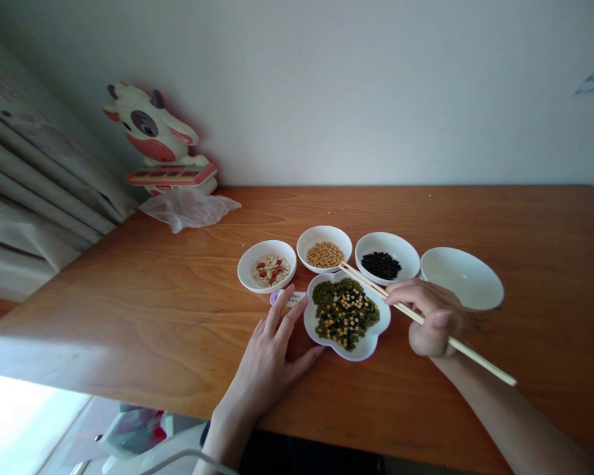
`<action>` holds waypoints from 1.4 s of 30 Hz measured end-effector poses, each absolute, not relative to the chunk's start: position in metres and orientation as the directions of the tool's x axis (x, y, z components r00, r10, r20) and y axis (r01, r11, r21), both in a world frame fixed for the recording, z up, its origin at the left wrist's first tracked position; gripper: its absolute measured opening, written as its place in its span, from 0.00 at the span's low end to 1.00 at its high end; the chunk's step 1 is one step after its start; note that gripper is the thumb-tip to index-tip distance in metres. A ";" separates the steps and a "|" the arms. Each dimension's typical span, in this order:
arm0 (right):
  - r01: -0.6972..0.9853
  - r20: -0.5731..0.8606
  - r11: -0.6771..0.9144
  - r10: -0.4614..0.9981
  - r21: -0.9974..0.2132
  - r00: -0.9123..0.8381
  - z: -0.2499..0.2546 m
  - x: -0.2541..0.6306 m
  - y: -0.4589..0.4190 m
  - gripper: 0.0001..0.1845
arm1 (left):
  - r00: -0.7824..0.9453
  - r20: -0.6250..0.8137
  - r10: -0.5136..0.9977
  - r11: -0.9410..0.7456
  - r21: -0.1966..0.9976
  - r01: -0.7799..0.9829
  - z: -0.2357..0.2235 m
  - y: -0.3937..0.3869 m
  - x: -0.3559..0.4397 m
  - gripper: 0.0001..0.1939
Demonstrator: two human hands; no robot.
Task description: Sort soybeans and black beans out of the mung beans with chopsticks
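My right hand (433, 316) is closed round a pair of pale chopsticks (472, 355). Their tips meet over the near rim of a round white bowl of yellow soybeans (325, 254). Just in front stands a flower-shaped white dish (359, 349) with mixed green, black and yellow beans (346, 313). With fingers spread, my left hand (272, 349) rests at the dish's left side, thumb and fingertips close to its rim. Past those fingers lies a small white label with a purple end (292, 298). Whether the chopstick tips pinch a bean is too small to tell.
A bowl of pale and reddish pieces (270, 269) stands left, a bowl of black beans (381, 265) right of the soybeans. Farther right is a white bowl (462, 277), partly behind my right hand. A cow toy keyboard (171, 175) and plastic bag (191, 210) sit back left.
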State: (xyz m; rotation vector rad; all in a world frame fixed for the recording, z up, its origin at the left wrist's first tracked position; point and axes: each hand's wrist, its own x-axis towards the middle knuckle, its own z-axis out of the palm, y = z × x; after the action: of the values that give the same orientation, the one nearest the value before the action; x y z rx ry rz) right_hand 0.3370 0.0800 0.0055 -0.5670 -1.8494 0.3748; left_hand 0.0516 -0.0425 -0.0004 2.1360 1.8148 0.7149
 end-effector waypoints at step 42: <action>0.209 0.564 0.678 0.714 -0.705 -0.415 0.011 0.333 0.059 0.37 | 0.102 0.212 0.972 -0.193 0.472 0.860 -0.001 -0.042 0.051 0.42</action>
State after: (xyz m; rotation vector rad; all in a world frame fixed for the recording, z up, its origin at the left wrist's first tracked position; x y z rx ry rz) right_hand 0.3326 0.0595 0.0106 -0.7163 -1.9579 0.6829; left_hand 0.0515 -0.0421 -0.0013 2.1493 1.8303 0.7107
